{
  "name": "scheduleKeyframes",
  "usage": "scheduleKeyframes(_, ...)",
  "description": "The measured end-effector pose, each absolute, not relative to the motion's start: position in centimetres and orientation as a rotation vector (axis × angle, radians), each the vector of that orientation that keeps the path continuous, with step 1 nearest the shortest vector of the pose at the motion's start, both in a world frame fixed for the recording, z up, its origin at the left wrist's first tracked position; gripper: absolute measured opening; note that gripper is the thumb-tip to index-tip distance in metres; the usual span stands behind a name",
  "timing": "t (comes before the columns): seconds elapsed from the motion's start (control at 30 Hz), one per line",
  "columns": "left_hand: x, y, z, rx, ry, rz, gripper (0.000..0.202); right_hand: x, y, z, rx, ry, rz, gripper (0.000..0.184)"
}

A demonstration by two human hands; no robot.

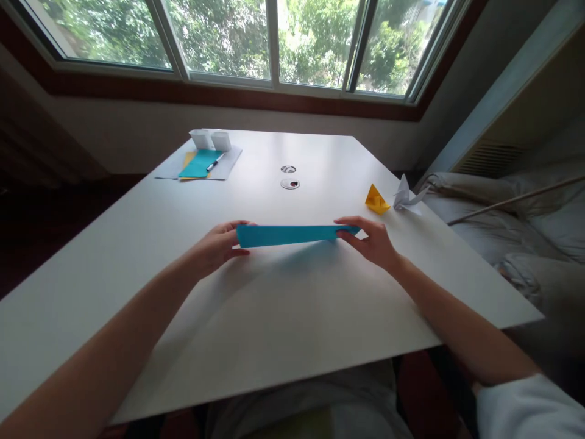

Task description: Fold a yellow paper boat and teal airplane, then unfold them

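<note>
1. So, you've got the blue strip (292, 235) stretched between both hands, right in front of you, and it looks lifted just off the counter (292, 305).
2. Your left hand (222, 247) has the left end: fingers parted about as wide as the strip, one past the top edge, one by the bottom. Can't tell how hard they press, since the strip hides some of it.
3. Your right hand (370, 239) is pinching the right end, one finger in front, another over the top, barely any gap.
4. Looks like paper to me, so it should weigh nothing. I'd guess it's stiff lengthwise but soft if you squeeze the middle.
5. Probably not slippery, just easy to crease or tear. Stick to the ends, light pressure, no yanking.
6. Watch your right elbow room too: the yellow boat (377, 200) and white bird (406, 196) sit beyond that hand, and they look crushable.
</note>
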State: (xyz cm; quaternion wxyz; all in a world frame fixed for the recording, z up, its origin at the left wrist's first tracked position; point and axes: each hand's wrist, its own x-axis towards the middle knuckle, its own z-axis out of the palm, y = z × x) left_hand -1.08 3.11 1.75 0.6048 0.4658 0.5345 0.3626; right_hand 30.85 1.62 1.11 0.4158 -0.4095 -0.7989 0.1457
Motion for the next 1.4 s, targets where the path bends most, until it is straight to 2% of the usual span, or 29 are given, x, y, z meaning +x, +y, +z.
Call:
scheduleKeyframes(0.2, -1.5, 3.7, 1.3, 0.943, 1.136, 0.875, 0.036, 31.7, 2.2, 2.2, -1.073, -1.592, 1.007, 0.044)
scheduleKeyframes(0.3, -1.1, 3.6, 1.4, 0.930, 1.048, 0.864, 0.044, 31.9, 2.5, 2.2, -1.130, -1.625, 1.331, 0.045)
scheduleKeyframes(0.4, -0.7, 3.1, 1.8, 1.108, 1.021, 0.800, 0.045, 31.7, 2.6, 1.8, -1.175, -1.750, 1.486, 0.042)
scheduleKeyframes(0.5, -0.4, 2.5, 1.9, 1.387, 1.076, 0.680, 0.046, 31.4, 2.6, 1.3, -1.172, -1.856, 1.433, 0.042)
scheduleKeyframes(0.6, -0.3, 2.2, 1.7, 1.564, 1.137, 0.615, 0.039, 31.4, 2.7, 0.9, -1.175, -1.918, 1.302, 0.043)
scheduleKeyframes(0.97, 0.2, 2.2, 1.3, 1.646, 1.212, 0.820, 0.041, 32.0, 3.3, 0.5, -1.186, -2.089, 0.989, 0.044)
scheduleKeyframes(1.4, -0.3, 2.6, 0.5, 1.621, 1.182, 0.934, 0.038, 32.4, 3.6, 0.2, -1.161, -1.965, 1.032, 0.042)
